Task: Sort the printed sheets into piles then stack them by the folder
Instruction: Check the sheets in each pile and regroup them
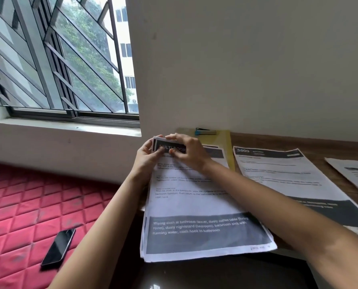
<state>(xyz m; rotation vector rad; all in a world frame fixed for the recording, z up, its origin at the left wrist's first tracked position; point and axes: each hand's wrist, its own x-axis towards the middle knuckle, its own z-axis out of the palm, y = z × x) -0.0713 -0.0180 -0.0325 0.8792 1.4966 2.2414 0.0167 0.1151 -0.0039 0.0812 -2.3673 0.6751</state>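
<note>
Pinching the far left corner of the nearest pile of sheets [194, 205] between the thumb and fingers of my left hand [147, 156], I have my right hand [186, 151] curled over the same corner, fingertips on a dark header reading "MULTI ROOM". Its bottom band reads "Wiping cloth at bathroom faucet, dusty coffee table (living room), dusty nightstand (bedroom), bathroom sink with running water, cloth hook in bathroom". This pile overlaps the yellow folder [226, 142] by the wall; to its right a second pile [288, 180] is headed "3800".
</note>
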